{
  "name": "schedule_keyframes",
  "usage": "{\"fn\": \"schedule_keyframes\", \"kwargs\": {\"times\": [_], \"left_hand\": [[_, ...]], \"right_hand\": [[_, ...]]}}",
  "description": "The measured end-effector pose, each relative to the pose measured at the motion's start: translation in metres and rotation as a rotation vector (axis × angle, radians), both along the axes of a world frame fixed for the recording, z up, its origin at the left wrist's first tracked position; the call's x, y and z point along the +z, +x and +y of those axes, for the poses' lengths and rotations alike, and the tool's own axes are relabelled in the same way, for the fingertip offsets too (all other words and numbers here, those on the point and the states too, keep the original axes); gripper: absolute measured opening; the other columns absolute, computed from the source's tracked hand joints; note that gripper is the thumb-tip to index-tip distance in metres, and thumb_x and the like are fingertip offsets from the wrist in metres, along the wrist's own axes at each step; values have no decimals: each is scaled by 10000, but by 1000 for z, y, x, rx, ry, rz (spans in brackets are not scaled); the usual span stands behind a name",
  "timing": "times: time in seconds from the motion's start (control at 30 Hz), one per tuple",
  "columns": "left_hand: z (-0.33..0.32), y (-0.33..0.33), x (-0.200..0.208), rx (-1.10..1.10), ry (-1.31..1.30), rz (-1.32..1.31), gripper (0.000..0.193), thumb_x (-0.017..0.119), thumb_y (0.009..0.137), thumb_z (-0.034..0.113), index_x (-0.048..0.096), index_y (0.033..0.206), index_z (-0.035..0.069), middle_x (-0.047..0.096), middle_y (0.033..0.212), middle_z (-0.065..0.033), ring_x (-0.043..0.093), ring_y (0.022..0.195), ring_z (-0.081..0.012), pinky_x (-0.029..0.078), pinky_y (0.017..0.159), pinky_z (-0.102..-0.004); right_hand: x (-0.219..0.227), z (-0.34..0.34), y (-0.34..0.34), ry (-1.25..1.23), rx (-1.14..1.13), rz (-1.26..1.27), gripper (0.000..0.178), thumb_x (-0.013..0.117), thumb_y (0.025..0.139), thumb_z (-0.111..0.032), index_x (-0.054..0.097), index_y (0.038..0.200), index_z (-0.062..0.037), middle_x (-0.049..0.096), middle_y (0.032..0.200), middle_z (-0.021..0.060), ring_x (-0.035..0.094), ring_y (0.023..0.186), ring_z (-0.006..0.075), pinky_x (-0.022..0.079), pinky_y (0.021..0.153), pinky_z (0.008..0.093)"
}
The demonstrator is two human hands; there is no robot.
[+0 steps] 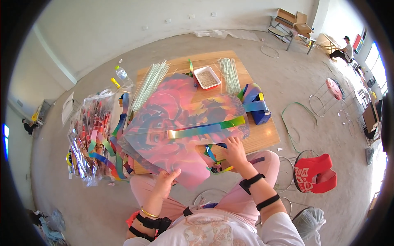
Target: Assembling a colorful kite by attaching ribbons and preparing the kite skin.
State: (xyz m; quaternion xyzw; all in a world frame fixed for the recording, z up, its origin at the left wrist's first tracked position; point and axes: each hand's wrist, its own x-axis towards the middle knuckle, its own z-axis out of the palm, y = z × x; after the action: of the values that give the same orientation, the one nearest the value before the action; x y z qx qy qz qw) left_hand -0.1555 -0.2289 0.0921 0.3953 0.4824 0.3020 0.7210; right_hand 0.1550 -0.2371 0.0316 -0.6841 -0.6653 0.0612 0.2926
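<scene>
A large thin printed sheet [164, 110] with a colourful cartoon figure, looking like a kite sail, lies over other such sheets on the wooden table. Its near pink flap overhangs toward my lap. My left hand [165, 182] grips this flap's left edge, thumb on top, other fingers hidden beneath. At the sheet's right near edge is my right hand [234, 152], its fingers bent over the edge and pinching it. A rainbow ribbon [207, 129] stretches across the sheet above my right hand. More rainbow ribbon hangs below the sheet between my hands.
On the wooden table [262, 137] are bundles of thin pale rods [151, 84], a white tray [207, 78] and a blue box [260, 115] with ribbon. Plastic-wrapped printed sheets [96, 131] are at left, near a bottle [121, 73]. A red bag [314, 174] is at right.
</scene>
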Motion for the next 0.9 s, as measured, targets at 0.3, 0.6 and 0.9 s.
{"fn": "schedule_keyframes", "kwargs": {"times": [0.3, 0.6, 0.9], "left_hand": [[-5, 6, 28, -69, -16, -25, 247, 619, 902, 213, 640, 1054, 20, 654, 984, -21, 607, 891, -105, 496, 807, -285], [-4, 5, 29, -271, 48, -31, 200, 585, 931, 220, 651, 1045, 69, 643, 975, 21, 590, 878, -74, 478, 789, -271], [-7, -1, 28, -364, 32, -23, 227, 585, 934, 239, 650, 1009, 35, 636, 914, 31, 562, 830, -49, 456, 758, -247]], "right_hand": [[-14, 75, -29, -8, 231, 10, 451, 588, 718, -72, 534, 1165, -46, 533, 1184, 104, 458, 1167, 300, 394, 944, 424], [-18, 109, -53, -205, 376, -176, 244, 532, 824, -129, 666, 1027, -133, 545, 1059, 73, 477, 1060, 264, 397, 885, 377], [-10, 104, -44, -112, 296, -48, 259, 542, 821, -115, 656, 1049, -158, 539, 1010, 72, 476, 1020, 271, 397, 865, 375]]}}
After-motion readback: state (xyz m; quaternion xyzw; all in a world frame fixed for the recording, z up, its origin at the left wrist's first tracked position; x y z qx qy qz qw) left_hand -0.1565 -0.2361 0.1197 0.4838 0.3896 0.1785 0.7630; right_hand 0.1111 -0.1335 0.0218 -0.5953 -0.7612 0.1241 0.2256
